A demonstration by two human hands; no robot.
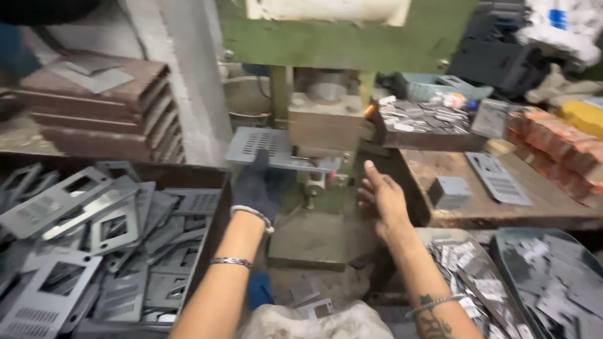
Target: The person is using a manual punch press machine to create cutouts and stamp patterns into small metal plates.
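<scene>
Pale cloth over the lap point(314, 321) is lying nearest the lens, cut off by the bottom edge, with small punched scraps point(308, 295) blurring on the floor just beyond it. Left hand point(254, 188) is wearing a dark glove and reaching forward to a perforated grey plate point(259, 145); the gloved fingers are lying on the plate's near edge, but the grip is hard to read, since the glove is merging with the shadow under the press and whether the fingers are closing around the edge cannot be told. That plate is sitting on the bed of the green press point(342, 44), sticking out to the left of the block-shaped die point(323, 122). Right hand point(381, 196) is bare, holding nothing, fingers spread and hovering just right of the die, apart from it.

Press top is running out of frame. Left bin point(217, 207) is holding a loose heap of slotted grey plates, its left part cut off. Right tubs of small cut-outs point(477, 270) are cropped at the lower edge. Wooden counter point(540, 204) on the right is carrying one more perforated plate point(496, 179) and a small grey box point(449, 191), with bare wood around them. Open room between bin and counter is narrow, taken up by both forearms
</scene>
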